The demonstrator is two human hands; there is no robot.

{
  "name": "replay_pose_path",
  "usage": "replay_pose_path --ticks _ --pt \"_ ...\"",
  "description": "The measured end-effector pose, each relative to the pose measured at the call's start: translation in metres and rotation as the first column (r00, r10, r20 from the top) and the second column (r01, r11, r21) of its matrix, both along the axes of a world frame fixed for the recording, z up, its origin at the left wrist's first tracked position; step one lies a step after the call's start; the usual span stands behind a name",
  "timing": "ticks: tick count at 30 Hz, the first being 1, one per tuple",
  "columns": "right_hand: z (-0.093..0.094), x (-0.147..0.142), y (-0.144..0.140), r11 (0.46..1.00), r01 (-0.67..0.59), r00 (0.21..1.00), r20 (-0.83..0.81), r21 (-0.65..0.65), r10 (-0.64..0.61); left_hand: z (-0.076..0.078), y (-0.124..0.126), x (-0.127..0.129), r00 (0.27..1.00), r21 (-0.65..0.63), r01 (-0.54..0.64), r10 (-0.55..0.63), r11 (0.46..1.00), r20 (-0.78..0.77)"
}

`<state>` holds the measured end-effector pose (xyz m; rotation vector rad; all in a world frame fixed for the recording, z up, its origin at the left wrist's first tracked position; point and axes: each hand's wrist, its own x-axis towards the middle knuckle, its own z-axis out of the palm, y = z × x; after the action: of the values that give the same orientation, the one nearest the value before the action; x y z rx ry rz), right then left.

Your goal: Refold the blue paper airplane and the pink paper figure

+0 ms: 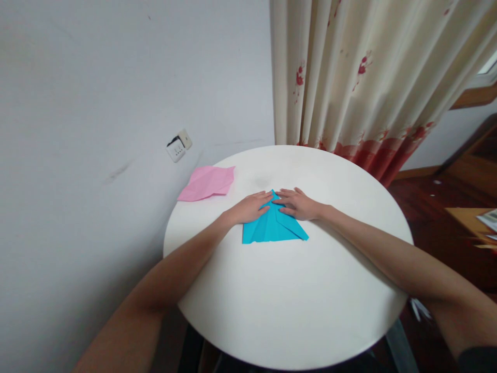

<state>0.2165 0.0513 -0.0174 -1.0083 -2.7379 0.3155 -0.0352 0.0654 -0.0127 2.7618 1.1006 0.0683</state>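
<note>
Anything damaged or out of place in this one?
A grey streak marks the wall left of the socket, as if scuffed, and something dark shows at the socket's upper edge, too small to identify. The blue paper looks simply folded.

No text, label, brand or number can be read. The papers (pixel 490 219) at the right edge are too blurred, the socket (pixel 176 151) too small to tell.
</note>
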Motion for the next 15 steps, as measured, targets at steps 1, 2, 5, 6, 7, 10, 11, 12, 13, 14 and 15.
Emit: replay_pose_path --ticks 1,2,5,6,7,10,11,12,13,14,15 --pt "0.0001 0.0000 0.0000 1.000 0.000 1.000 0.001 -0.001 0.000 -0.0002 0.0002 -0.0001 1.000 0.001 0.000 0.000 1.000 0.000" --pt "0.0001 0.0001 0.0000 1.000 0.000 1.000 0.002 -0.002 0.000 -0.0003 0.0003 -0.0001 1.000 0.002 0.000 0.000 1.000 -0.001" --pt "-0.0005 0.0001 0.0005 1.000 -0.002 1.000 0.004 -0.005 0.002 -0.0002 0.0001 0.0000 1.000 -0.001 0.001 -0.001 1.000 0.001" --pt "-0.0007 0.0001 0.0006 1.000 -0.002 1.000 0.005 -0.006 0.002 0.0000 -0.0001 0.0001 1.000 -0.003 0.002 -0.002 1.000 0.003" --pt "-0.0009 0.0001 0.0008 1.000 0.000 1.000 0.007 -0.006 0.000 0.0003 -0.0004 0.0003 1.000 -0.004 0.003 -0.003 1.000 0.004" --pt "-0.0008 0.0000 0.0007 1.000 0.002 1.000 0.013 -0.007 -0.002 0.0013 -0.0012 0.0007 1.000 -0.006 0.001 -0.001 1.000 0.002" --pt "-0.0006 -0.0001 0.0006 1.000 0.003 1.000 0.013 -0.009 -0.003 0.0016 -0.0014 0.0008 1.000 -0.006 0.000 0.000 1.000 0.001" --pt "-0.0003 -0.0001 0.0004 1.000 0.002 1.000 0.013 -0.010 -0.002 0.0019 -0.0015 0.0009 1.000 -0.007 0.000 0.000 1.000 -0.001" --pt "-0.0001 -0.0002 0.0002 1.000 0.002 1.000 0.012 -0.011 -0.002 0.0021 -0.0017 0.0010 1.000 -0.006 -0.001 0.001 1.000 -0.002" --pt "0.0001 -0.0002 0.0001 1.000 0.003 1.000 0.011 -0.011 -0.003 0.0022 -0.0017 0.0011 1.000 -0.004 -0.001 0.001 1.000 -0.003" --pt "0.0002 -0.0003 0.0000 1.000 0.005 1.000 0.009 -0.010 -0.005 0.0022 -0.0018 0.0011 1.000 -0.001 -0.002 0.002 1.000 -0.004"
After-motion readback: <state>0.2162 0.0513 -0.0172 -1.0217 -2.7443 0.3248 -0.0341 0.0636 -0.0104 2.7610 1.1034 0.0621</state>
